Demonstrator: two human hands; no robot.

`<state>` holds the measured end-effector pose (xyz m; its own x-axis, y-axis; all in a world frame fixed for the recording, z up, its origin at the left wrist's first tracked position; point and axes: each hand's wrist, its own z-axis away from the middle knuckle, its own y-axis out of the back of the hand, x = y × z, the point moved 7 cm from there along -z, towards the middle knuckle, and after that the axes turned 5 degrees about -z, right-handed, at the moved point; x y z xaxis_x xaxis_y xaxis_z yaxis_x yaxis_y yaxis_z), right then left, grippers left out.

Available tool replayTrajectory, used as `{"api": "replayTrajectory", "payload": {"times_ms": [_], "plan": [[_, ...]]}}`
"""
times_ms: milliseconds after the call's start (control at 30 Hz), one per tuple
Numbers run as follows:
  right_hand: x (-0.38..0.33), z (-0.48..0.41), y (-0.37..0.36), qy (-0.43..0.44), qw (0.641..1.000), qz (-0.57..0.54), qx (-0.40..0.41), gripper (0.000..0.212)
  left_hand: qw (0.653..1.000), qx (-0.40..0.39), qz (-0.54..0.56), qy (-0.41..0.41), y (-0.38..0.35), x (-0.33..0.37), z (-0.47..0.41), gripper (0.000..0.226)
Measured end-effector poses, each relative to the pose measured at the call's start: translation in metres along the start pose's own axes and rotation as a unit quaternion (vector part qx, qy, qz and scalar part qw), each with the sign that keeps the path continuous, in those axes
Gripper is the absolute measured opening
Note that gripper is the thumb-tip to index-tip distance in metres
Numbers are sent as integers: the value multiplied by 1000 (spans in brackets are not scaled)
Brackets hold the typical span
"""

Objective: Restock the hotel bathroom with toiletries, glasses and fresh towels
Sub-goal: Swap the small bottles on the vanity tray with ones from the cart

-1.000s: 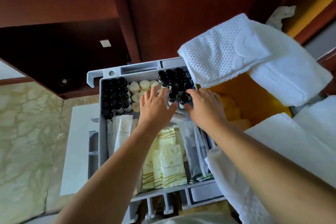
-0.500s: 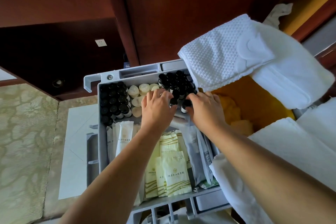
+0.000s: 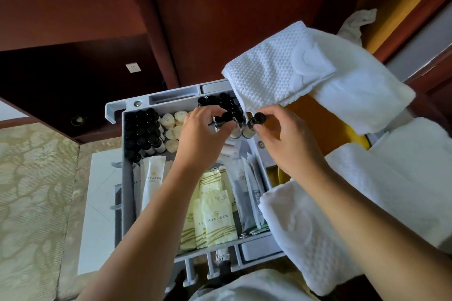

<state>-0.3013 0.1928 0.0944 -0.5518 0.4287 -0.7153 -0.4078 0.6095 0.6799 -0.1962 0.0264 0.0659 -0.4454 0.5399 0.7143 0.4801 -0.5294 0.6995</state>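
Both hands have lifted out of the grey plastic compartment tray (image 3: 117, 115) since half a second ago, when they were pressed down among the small black-capped toiletry bottles (image 3: 144, 129), and each now carries bottles clear of the rows. The left hand (image 3: 200, 139) has its grip pinched on black-capped cream bottles (image 3: 226, 121), while the right hand (image 3: 281, 139) pinches one tilted bottle (image 3: 254, 123) by its cap, probably because the caps are the only reachable part in such tight packing. They hang just above the tray's back-right compartment, beside the folded white waffle towel (image 3: 278, 73).
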Motion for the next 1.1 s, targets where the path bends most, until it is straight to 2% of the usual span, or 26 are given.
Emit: {"api": "replayTrajectory", "payload": {"times_ms": [233,400,600,800,967,1100], "plan": [[-8,60,41,-7,993,-116,26,23,990,-27,139,21,7,42,72,15],[-1,115,66,-27,982,-186,5,22,983,-48,177,22,-7,70,129,13],[24,173,94,-35,974,-221,-30,22,981,-66,180,21,-34,98,196,18],[49,231,117,-35,975,-211,-59,20,975,-54,208,52,-62,115,266,12],[64,273,117,-43,975,-201,-83,25,975,-31,209,74,-75,117,323,13],[54,295,104,-47,965,-226,-127,18,979,3,186,85,-65,114,364,14]]}}
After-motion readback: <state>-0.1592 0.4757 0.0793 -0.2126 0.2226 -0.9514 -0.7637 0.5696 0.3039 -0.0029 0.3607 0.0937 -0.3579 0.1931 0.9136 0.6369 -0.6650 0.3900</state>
